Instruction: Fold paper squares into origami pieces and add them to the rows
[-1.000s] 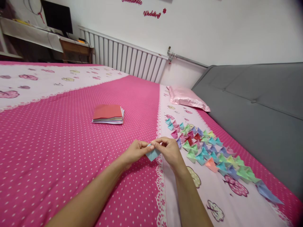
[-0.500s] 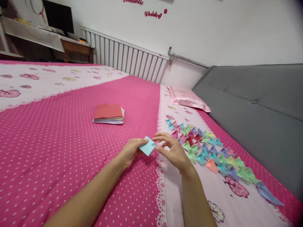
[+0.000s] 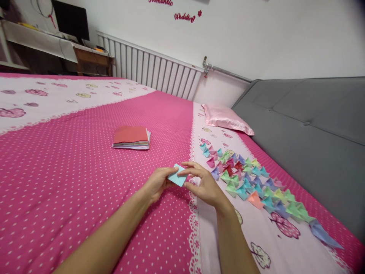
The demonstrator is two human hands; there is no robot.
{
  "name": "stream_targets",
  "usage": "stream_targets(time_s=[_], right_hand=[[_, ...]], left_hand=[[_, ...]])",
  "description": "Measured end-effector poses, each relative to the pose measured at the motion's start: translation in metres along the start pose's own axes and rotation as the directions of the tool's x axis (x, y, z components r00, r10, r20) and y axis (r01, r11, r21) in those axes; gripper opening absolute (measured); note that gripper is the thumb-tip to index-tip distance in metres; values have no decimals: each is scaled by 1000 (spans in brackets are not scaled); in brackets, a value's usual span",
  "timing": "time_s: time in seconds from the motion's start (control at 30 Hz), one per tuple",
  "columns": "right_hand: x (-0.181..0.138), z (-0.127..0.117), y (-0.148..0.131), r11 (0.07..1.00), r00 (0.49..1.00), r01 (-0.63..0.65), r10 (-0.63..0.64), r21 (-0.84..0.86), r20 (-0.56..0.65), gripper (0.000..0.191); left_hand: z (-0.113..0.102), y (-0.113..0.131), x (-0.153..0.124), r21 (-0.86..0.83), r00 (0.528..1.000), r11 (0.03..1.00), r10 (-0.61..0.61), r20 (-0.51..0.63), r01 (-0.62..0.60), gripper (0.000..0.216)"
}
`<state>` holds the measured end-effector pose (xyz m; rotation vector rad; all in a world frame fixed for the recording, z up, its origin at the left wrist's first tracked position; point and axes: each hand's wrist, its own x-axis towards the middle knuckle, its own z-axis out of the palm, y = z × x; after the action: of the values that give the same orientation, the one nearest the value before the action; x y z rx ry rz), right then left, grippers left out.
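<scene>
A small light-blue folded paper square [image 3: 178, 179] is held above the bed, turned with one corner toward me. My left hand [image 3: 156, 184] pinches its left side, thumb on top and the other fingers underneath. From the right, my right hand [image 3: 205, 184] has curved fingers lying across the paper's upper face, with the thumb at its lower right edge. Right of my hands, several rows of folded paper boats [image 3: 242, 179] in blue, green, pink, red and purple stand on the bedding. Fingers hide part of the square.
A stack of coloured paper sheets [image 3: 131, 137], red on top, lies on the pink dotted bedspread [image 3: 85, 182]. A pink pillow [image 3: 226, 118] rests near the grey headboard [image 3: 308, 125]. Behind are a white radiator [image 3: 148, 62] and a desk with a monitor [image 3: 71, 21].
My right hand has moved slightly left, and its fingers now reach over the blue paper's face. My left hand keeps its hold in nearly the same place.
</scene>
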<state>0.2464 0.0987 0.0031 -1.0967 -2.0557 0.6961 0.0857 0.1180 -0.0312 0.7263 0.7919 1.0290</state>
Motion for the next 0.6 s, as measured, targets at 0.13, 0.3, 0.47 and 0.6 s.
stream_targets(time_s=[0.13,0.3,0.47,0.6], right_hand=[[1,3,4,1000,1000,19,-19,-1,-17,34],[5,11,9,997,996,-36,41,62,-81,24],[7,17,10,990,988,-74,89,122,-126,13],[7,18,11,997,989,13,-2,72,-147,19]], left_hand=[[0,-1,-1,2,1000,1000,4,-16,-4,15],[2,-1,-2,-1,1000,1000,-7,11,7,14],[2,-1,-1,-20,1000,1000,-9,24,10,13],[0,-3,0,-36,999,999,-32,8,32,13]])
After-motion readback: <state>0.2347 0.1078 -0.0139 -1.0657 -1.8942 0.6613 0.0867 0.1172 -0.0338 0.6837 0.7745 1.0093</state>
